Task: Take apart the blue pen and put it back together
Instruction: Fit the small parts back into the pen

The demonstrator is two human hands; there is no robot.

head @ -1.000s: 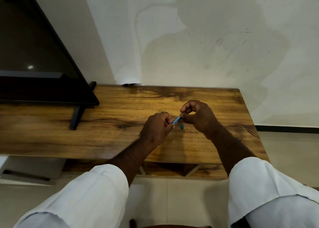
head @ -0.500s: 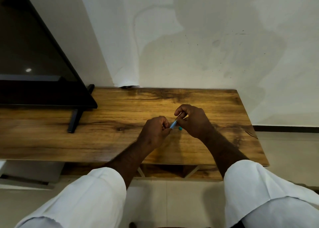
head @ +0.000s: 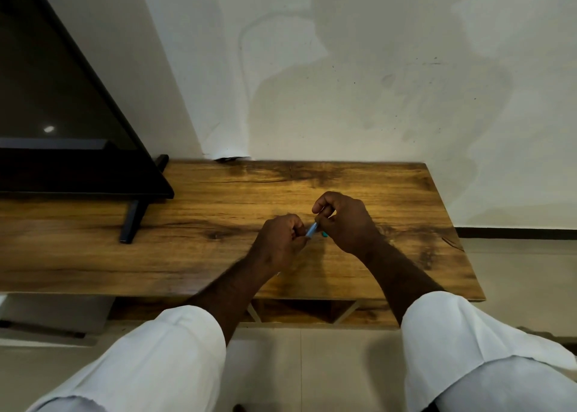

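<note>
My left hand (head: 280,240): curled tight around one end of the blue pen (head: 311,231).
My right hand (head: 346,221): pinching the other end.
Small teal bit (head: 324,234): on the wooden table (head: 193,255).

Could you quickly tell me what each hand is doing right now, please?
Left hand: closed on the slim blue plastic pen.
Right hand: closed in a pinch on the pen's other end.

Black TV (head: 56,124) on wooden table (head: 218,255); stained white wall (head: 343,68) behind.
</note>
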